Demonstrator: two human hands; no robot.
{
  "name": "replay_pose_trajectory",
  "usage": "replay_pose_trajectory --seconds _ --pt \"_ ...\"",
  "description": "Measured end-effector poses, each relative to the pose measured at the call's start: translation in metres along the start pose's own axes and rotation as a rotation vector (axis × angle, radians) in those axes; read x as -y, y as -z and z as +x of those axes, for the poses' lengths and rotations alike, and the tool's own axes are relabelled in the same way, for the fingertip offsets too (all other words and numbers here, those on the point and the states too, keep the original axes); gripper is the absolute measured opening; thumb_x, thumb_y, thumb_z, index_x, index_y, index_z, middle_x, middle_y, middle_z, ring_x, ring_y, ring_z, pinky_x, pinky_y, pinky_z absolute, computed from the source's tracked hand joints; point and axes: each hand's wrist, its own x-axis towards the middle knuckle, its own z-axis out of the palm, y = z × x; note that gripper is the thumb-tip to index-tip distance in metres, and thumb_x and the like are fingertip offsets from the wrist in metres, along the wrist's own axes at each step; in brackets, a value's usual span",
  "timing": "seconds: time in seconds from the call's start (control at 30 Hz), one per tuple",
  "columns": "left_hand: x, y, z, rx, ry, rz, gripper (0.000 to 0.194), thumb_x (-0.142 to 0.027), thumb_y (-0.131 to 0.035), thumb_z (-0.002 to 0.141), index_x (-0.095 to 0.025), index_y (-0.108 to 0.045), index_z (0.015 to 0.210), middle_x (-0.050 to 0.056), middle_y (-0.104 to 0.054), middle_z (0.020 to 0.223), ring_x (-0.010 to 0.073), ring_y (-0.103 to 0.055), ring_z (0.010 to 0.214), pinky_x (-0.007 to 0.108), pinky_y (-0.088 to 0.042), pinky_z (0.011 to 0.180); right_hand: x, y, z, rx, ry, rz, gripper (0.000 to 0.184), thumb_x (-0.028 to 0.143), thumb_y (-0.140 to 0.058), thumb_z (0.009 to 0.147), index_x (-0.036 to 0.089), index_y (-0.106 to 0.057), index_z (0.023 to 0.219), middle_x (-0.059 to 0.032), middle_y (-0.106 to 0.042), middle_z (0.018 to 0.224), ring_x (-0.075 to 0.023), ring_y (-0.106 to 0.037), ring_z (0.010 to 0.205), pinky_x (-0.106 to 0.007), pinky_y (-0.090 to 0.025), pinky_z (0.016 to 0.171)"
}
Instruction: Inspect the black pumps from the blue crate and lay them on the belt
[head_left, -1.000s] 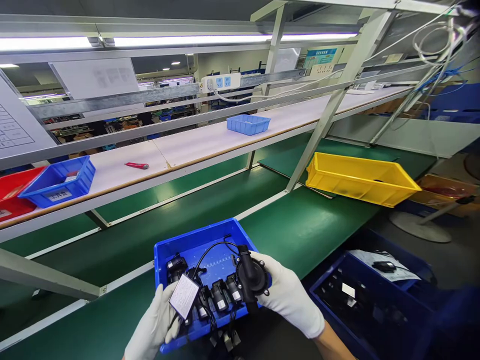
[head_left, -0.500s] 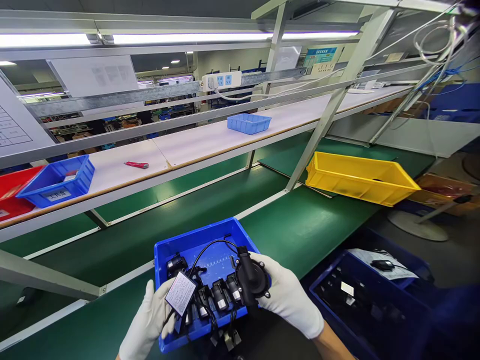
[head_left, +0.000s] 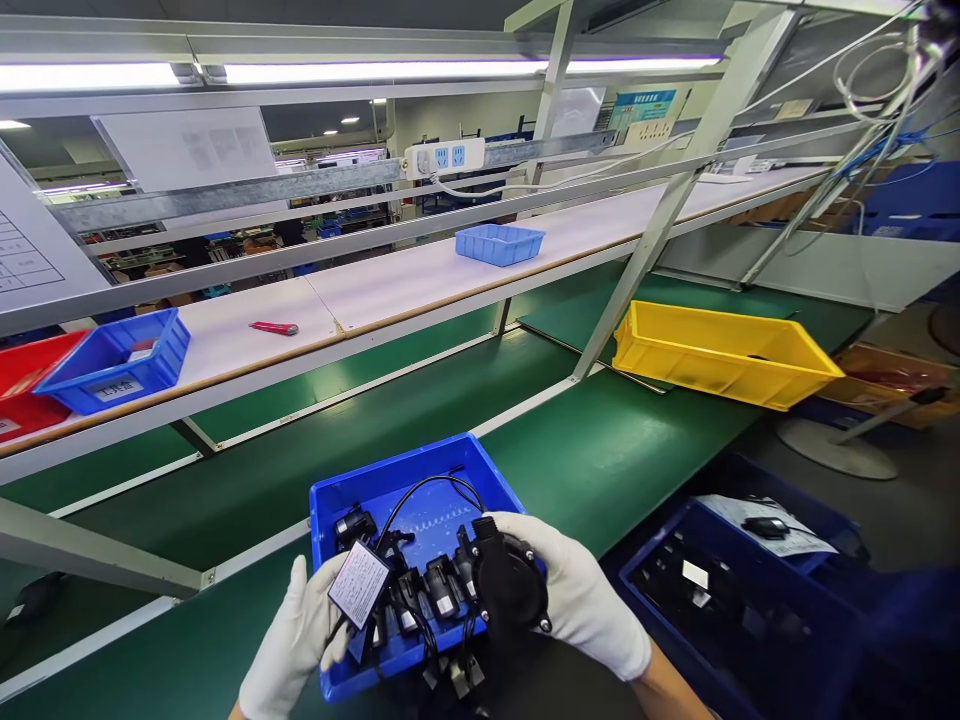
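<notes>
A black water pump (head_left: pixel 511 585) with a round screwed cover and a threaded port is in my right hand (head_left: pixel 577 585), whose gloved fingers wrap its right side and back. My left hand (head_left: pixel 300 630), also gloved in white, pinches a white printed label (head_left: pixel 359 584) on a black cable, thumb raised. From near the label the cable (head_left: pixel 424 482) arches over to the pump. Both hands are above the near part of a blue bin (head_left: pixel 401 462). Inside this bin lie several black pumps (head_left: pixel 441 590) with cables, partly hidden by the label and hands.
The blue bin stands on a green bench (head_left: pixel 600 470). A yellow bin (head_left: pixel 724 355) sits farther right. A shelf behind holds a light-blue tray (head_left: pixel 499 245), a red cutter (head_left: pixel 274 328), a blue box (head_left: pixel 120 365) and a red box (head_left: pixel 30 385). Dark blue crates (head_left: pixel 675 560) stand lower right.
My right hand has turned the pump, so its round cover faces me more and its port sits slightly lower. My left hand with the label has hardly moved.
</notes>
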Motion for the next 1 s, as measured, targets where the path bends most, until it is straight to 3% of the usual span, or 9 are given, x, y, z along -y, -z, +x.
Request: replay_pose_trajectory --seconds 0.13,0.27,0.47,0.63,0.7,0.8,0.9,1.0 --pt "-0.001 0.001 -0.001 0.007 0.029 -0.038 0.045 -0.048 -0.051 0.100 -0.039 -0.062 0.143 0.005 -0.070 0.137 0.0316 -0.071 0.115 0.061 -0.061 0.098 0.002 -0.002 0.003 -0.012 -0.027 -0.027 0.060 0.028 -0.088 0.071 0.026 -0.068 0.127 -0.0071 -0.076 0.123 -0.0268 -0.074 0.112 -0.038 -0.061 0.101" --pt "0.000 0.004 -0.002 0.006 -0.019 0.018 0.046 -0.040 -0.050 0.100 -0.041 -0.059 0.145 0.004 -0.070 0.136 0.0323 -0.070 0.116 0.064 -0.059 0.099 0.000 -0.003 0.005 -0.030 -0.035 -0.075 0.056 0.026 -0.085 0.070 0.026 -0.070 0.124 -0.0068 -0.076 0.126 -0.0273 -0.074 0.115 -0.037 -0.062 0.100" --pt "0.010 0.010 -0.011 -0.019 -0.279 0.495 0.062 -0.018 -0.045 0.098 -0.042 -0.044 0.155 0.002 -0.065 0.145 0.0311 -0.066 0.126 0.064 -0.053 0.107 -0.010 -0.005 0.005 -0.054 -0.062 -0.061 0.060 0.026 -0.085 0.069 0.026 -0.069 0.127 -0.0066 -0.076 0.128 -0.0263 -0.073 0.116 -0.038 -0.059 0.105" --pt "0.021 0.011 -0.019 -0.021 -0.392 0.737 0.074 -0.011 -0.047 0.093 -0.038 -0.034 0.161 0.002 -0.052 0.158 0.0275 -0.056 0.139 0.062 -0.030 0.127 -0.010 -0.008 0.008 -0.048 -0.068 -0.080 0.061 0.028 -0.085 0.069 0.025 -0.069 0.127 -0.0079 -0.075 0.128 -0.0276 -0.073 0.116 -0.040 -0.059 0.106" --pt "0.024 0.012 -0.020 -0.020 -0.386 0.734 0.074 -0.013 -0.048 0.093 -0.037 -0.033 0.161 0.002 -0.051 0.159 0.0276 -0.055 0.140 0.063 -0.026 0.129 -0.011 -0.010 0.010 -0.041 -0.055 -0.078 0.059 0.030 -0.084 0.070 0.024 -0.070 0.127 -0.0090 -0.076 0.126 -0.0280 -0.074 0.113 -0.040 -0.059 0.105" --pt "0.023 0.013 -0.018 -0.019 -0.350 0.714 0.067 -0.018 -0.046 0.097 -0.038 -0.037 0.159 0.003 -0.058 0.153 0.0290 -0.060 0.135 0.065 -0.034 0.125 -0.017 -0.010 0.013 -0.023 -0.044 -0.008 0.058 0.036 -0.083 0.072 0.021 -0.071 0.127 -0.0118 -0.077 0.122 -0.0291 -0.075 0.109 -0.040 -0.060 0.103" --pt "0.021 0.019 -0.015 -0.018 -0.214 0.524 0.057 -0.023 -0.043 0.099 -0.041 -0.048 0.153 0.004 -0.069 0.139 0.0322 -0.064 0.129 0.068 -0.043 0.118 -0.029 -0.007 0.013 -0.018 -0.028 0.085 0.059 0.045 -0.084 0.074 0.023 -0.070 0.126 -0.0132 -0.076 0.124 -0.0318 -0.074 0.114 -0.044 -0.059 0.105" --pt "0.020 0.027 -0.012 -0.039 -0.122 0.375 0.051 -0.028 -0.044 0.099 -0.043 -0.057 0.147 0.004 -0.074 0.127 0.0354 -0.066 0.125 0.069 -0.047 0.112 -0.040 -0.005 0.009 0.003 0.074 0.154 0.055 0.049 -0.088 0.074 0.029 -0.071 0.122 -0.0120 -0.072 0.136 -0.0334 -0.069 0.125 -0.046 -0.056 0.110"
